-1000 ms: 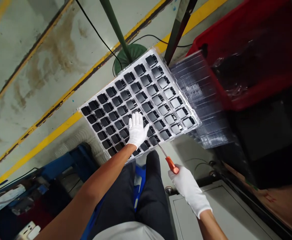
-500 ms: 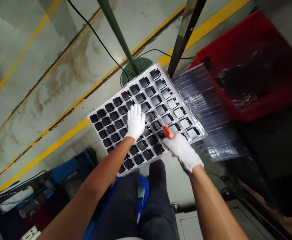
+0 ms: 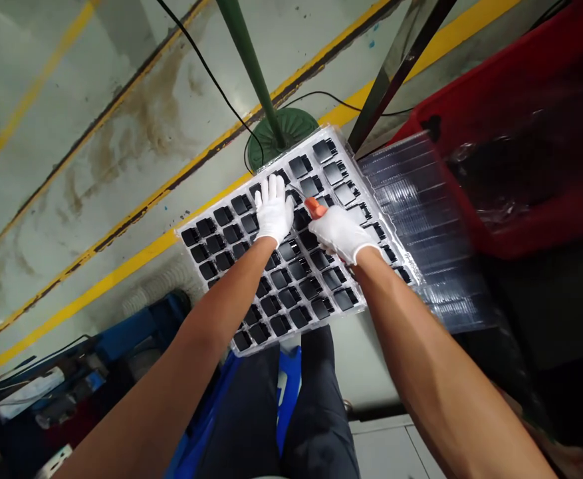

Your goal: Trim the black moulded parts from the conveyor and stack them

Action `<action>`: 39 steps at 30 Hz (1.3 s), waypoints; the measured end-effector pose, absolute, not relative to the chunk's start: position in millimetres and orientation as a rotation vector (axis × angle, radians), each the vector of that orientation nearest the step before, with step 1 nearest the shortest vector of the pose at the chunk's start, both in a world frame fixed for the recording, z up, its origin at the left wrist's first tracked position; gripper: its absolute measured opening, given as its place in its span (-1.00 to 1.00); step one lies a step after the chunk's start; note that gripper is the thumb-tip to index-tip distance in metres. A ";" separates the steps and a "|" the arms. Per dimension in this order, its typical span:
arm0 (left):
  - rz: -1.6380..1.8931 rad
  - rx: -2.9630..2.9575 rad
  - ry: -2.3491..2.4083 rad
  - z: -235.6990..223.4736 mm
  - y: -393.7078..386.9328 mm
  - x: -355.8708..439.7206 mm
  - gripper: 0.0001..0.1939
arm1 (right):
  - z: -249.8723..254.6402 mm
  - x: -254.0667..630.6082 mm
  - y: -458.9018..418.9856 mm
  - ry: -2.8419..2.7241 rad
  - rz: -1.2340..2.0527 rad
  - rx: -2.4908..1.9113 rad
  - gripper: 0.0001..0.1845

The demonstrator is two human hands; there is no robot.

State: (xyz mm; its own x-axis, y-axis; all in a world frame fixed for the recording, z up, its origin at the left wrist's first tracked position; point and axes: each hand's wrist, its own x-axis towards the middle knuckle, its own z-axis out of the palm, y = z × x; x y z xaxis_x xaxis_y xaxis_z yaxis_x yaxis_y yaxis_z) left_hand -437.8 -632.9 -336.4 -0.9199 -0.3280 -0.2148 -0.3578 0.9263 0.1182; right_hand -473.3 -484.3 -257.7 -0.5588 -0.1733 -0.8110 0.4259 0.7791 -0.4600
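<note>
A clear plastic tray holds rows of black rectangular parts in its pockets, and lies tilted before my legs. My left hand, in a white glove, rests on parts near the tray's far edge, its fingers stretched out and a little apart. To the right of it, my gloved right hand is closed around an orange-handled tool. A thin metal shaft seems to run from the handle toward the parts beside my left fingers; its tip is too small to make out.
Ribbed clear trays lie right of the filled tray, against a red bin holding clear plastic film. Beyond the tray stand a green round-based pole and a metal leg. A black cable runs past the pole.
My right hand has moved with the orange-handled tool up and left across the tray, close to my left hand. My left hand has slid toward the far edge, its fingers spreading slightly.
</note>
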 end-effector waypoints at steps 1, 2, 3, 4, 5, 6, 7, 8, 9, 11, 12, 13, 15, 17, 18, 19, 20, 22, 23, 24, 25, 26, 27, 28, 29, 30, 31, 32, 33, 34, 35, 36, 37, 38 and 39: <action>0.242 -0.531 2.882 -337.1 -627.9 -433.7 -0.36 | -258.3 -465.4 -475.6 2.000 -0.750 0.194 -0.75; 0.248 -0.534 2.872 -337.6 -623.3 -429.7 -0.35 | -258.1 -456.9 -466.7 1.974 -0.707 0.203 -0.74; 0.247 -0.530 2.865 -338.1 -619.1 -425.8 -0.35 | -257.2 -448.2 -457.9 1.944 -0.681 0.224 -0.73; 0.241 -0.522 2.864 -338.4 -615.4 -422.0 -0.35 | -255.4 -439.5 -449.6 1.918 -0.664 0.256 -0.72; 0.232 -0.508 2.865 -338.6 -611.9 -418.3 -0.35 | -252.6 -431.3 -441.8 1.901 -0.641 0.284 -0.72; 0.224 -0.492 2.868 -338.6 -608.7 -414.6 -0.35 | -249.2 -423.6 -434.7 1.893 -0.613 0.303 -0.73; 0.217 -0.475 2.870 -338.4 -605.6 -411.0 -0.35 | -245.3 -416.5 -428.2 1.895 -0.587 0.311 -0.74; 0.213 -0.458 2.871 -338.1 -602.6 -407.4 -0.35 | -241.3 -410.0 -422.1 1.899 -0.571 0.309 -0.75; 0.212 -0.439 2.869 -337.5 -599.5 -403.8 -0.35 | -237.4 -403.9 -416.3 1.902 -0.566 0.303 -0.76; 0.211 -0.403 2.862 -335.9 -592.7 -396.5 -0.35 | -231.2 -392.3 -404.9 1.896 -0.579 0.304 -0.75; 0.207 -0.388 2.861 -335.0 -588.9 -392.7 -0.36 | -229.1 -386.4 -399.0 1.886 -0.587 0.321 -0.75; 0.200 -0.373 2.862 -334.2 -584.8 -388.8 -0.35 | -227.7 -380.2 -393.0 1.876 -0.592 0.342 -0.74; 0.182 -0.340 2.867 -333.2 -575.9 -380.5 -0.34 | -226.1 -366.6 -380.4 1.853 -0.599 0.388 -0.76; 0.163 -0.319 2.866 -333.1 -565.9 -371.7 -0.31 | -225.3 -351.2 -367.5 1.828 -0.622 0.420 -0.79; 0.154 -0.315 2.864 -333.3 -560.7 -367.0 -0.30 | -225.0 -343.0 -361.1 1.815 -0.639 0.435 -0.80; 0.144 -0.312 2.863 -333.6 -555.3 -362.1 -0.29 | -224.8 -334.5 -354.8 1.798 -0.655 0.450 -0.81; 0.134 -0.310 2.864 -333.8 -549.9 -356.9 -0.28 | -224.6 -325.8 -348.6 1.779 -0.664 0.469 -0.82; 0.112 -0.286 2.871 -334.1 -539.0 -346.0 -0.27 | -224.4 -308.6 -336.6 1.745 -0.655 0.511 -0.83; 0.100 -0.270 2.873 -334.0 -533.7 -340.3 -0.26 | -224.1 -300.4 -330.9 1.730 -0.640 0.529 -0.85; 0.087 -0.254 2.871 -333.7 -528.5 -334.6 -0.25 | -223.4 -292.7 -325.5 1.719 -0.620 0.542 -0.86; 0.073 -0.242 2.867 -333.3 -523.6 -328.9 -0.24 | -222.4 -285.6 -320.2 1.714 -0.598 0.549 -0.87; 0.059 -0.234 2.863 -332.8 -518.9 -323.5 -0.23 | -220.8 -279.1 -315.3 1.715 -0.581 0.548 -0.88; 0.047 -0.226 2.860 -332.2 -514.5 -318.2 -0.23 | -218.8 -273.1 -310.5 1.720 -0.567 0.543 -0.89; 0.037 -0.218 2.859 -331.6 -510.4 -313.2 -0.22 | -216.4 -267.6 -306.0 1.722 -0.557 0.538 -0.90; 0.031 -0.207 2.858 -330.9 -506.7 -308.5 -0.22 | -213.7 -262.3 -301.7 1.723 -0.552 0.539 -0.91; 0.029 -0.190 2.855 -330.3 -503.2 -304.0 -0.21 | -211.0 -257.3 -297.6 1.719 -0.551 0.545 -0.91; 0.031 -0.171 2.848 -329.7 -500.0 -299.7 -0.20 | -208.5 -252.4 -293.8 1.710 -0.557 0.555 -0.91; 0.036 -0.154 2.840 -329.2 -497.1 -295.5 -0.18 | -206.3 -247.6 -290.2 1.699 -0.562 0.566 -0.91; 0.045 -0.138 2.830 -328.7 -494.4 -291.5 -0.17 | -204.6 -243.3 -287.0 1.691 -0.566 0.574 -0.91; 0.056 -0.125 2.819 -328.2 -491.9 -287.7 -0.16 | -203.4 -239.6 -284.2 1.688 -0.566 0.578 -0.91; 0.066 -0.118 2.809 -327.7 -489.9 -284.4 -0.15 | -202.9 -237.0 -282.0 1.690 -0.569 0.584 -0.92; 0.076 -0.115 2.802 -327.1 -488.5 -281.8 -0.15 | -203.0 -236.0 -280.6 1.692 -0.580 0.592 -0.92; 0.085 -0.112 2.797 -326.4 -487.9 -280.5 -0.15 | -203.6 -237.2 -280.1 1.691 -0.596 0.601 -0.92; 0.097 -0.105 2.793 -325.7 -488.5 -281.0 -0.16 | -204.7 -241.0 -280.9 1.688 -0.611 0.614 -0.91; 0.113 -0.099 2.794 -325.0 -490.4 -284.0 -0.16 | -206.3 -248.0 -283.3 1.683 -0.635 0.627 -0.89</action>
State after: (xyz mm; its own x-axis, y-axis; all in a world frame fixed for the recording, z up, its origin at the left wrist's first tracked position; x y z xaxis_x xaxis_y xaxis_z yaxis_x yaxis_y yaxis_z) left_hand -284.0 -490.4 -325.0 -0.9391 -0.0550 -0.3392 -0.0823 0.9944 0.0665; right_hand -248.0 -283.3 -206.3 -0.1840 0.0711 -0.9803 0.7009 0.7088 -0.0802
